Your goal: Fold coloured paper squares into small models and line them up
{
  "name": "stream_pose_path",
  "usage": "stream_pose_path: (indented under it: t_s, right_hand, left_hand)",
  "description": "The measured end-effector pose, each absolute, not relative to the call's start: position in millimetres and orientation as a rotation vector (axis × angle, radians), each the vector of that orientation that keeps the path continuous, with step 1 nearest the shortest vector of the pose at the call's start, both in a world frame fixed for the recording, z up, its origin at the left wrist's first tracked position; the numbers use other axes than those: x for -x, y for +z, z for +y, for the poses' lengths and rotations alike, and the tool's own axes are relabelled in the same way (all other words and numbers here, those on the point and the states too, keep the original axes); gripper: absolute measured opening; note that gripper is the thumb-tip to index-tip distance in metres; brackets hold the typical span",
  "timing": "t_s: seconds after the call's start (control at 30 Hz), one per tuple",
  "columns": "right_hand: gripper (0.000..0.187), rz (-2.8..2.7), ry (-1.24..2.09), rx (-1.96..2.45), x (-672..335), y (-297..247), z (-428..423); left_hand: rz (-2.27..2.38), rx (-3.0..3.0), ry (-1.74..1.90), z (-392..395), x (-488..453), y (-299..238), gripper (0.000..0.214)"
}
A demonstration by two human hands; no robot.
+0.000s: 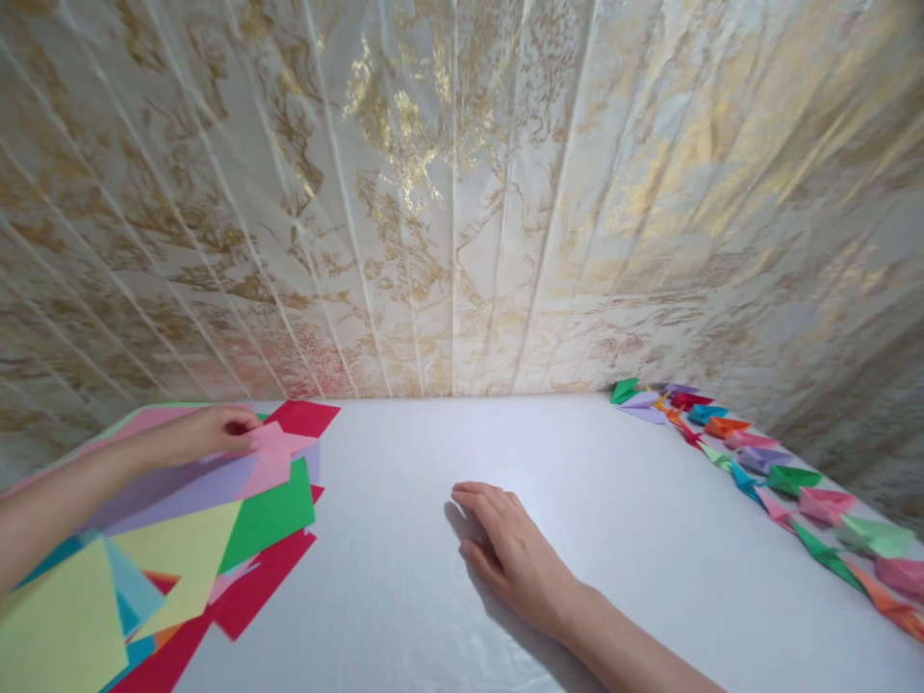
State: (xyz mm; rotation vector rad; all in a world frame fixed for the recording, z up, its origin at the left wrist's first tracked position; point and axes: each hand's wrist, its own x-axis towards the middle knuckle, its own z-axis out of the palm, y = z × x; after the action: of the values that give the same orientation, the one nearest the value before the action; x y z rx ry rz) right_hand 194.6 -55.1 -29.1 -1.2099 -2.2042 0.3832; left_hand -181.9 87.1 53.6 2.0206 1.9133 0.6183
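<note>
My left hand [198,433] reaches over a loose pile of coloured paper sheets [188,539] at the left of the white table [404,597]. Its fingers are curled and pinch the edge of a pink sheet [270,460] on top of the pile. My right hand [505,549] lies flat on the bare table near the middle, fingers stretched out and together, holding nothing. It is well apart from the pile.
A row of several folded paper boats [765,472] in many colours runs along the table's right edge, from the back corner toward me. A wall with gold-patterned covering [462,192] rises right behind the table.
</note>
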Motion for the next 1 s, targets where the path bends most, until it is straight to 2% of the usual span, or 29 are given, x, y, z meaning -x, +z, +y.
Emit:
stream_pose_path:
  t_s: [0.2, 0.27, 0.37, 0.43, 0.5, 0.63, 0.8, 1.0]
  right_hand:
    - [0.049, -2.14, 0.366, 1.19, -200.2, -36.9, -53.0]
    - [0.053, -2.076, 0.297, 1.195, -204.1, -35.3, -53.0]
    - [0.059, -2.044, 0.166, 1.168, -209.2, -30.1, -55.9]
    - [0.062, -2.097, 0.131, 1.133, -211.4, -27.8, -58.8]
    - [0.058, -2.152, 0.148, 1.125, -212.9, -27.0, -60.2]
    - [0.019, -2.256, 0.348, 1.251, -220.3, -21.8, -53.6]
    - [0.018, -2.37, 0.595, 1.217, -241.2, 4.4, -44.6]
    - [0.023, -2.59, 0.688, 1.29, -235.5, 37.3, -65.3]
  left_hand:
    - [1.939, -2.627, 0.636, 95.8, 173.5, 99.3, 0.075]
    - [1.808, -2.833, 0.604, 71.3, 136.9, 92.1, 0.062]
    - [1.503, -3.059, 0.467, 13.9, 57.7, 51.2, 0.022]
    - [1.332, -3.122, 0.363, -19.9, 6.9, 18.8, 0.011]
    - [1.275, -3.128, 0.319, -39.7, -29.2, -4.5, 0.017]
    - [1.305, -3.061, 0.295, -45.0, -45.1, -16.4, 0.017]
    - [1.278, -2.983, 0.373, -48.2, -1.2, -17.6, 0.021]
    - [0.86, -2.847, 0.96, -70.0, 25.0, -35.6, 0.026]
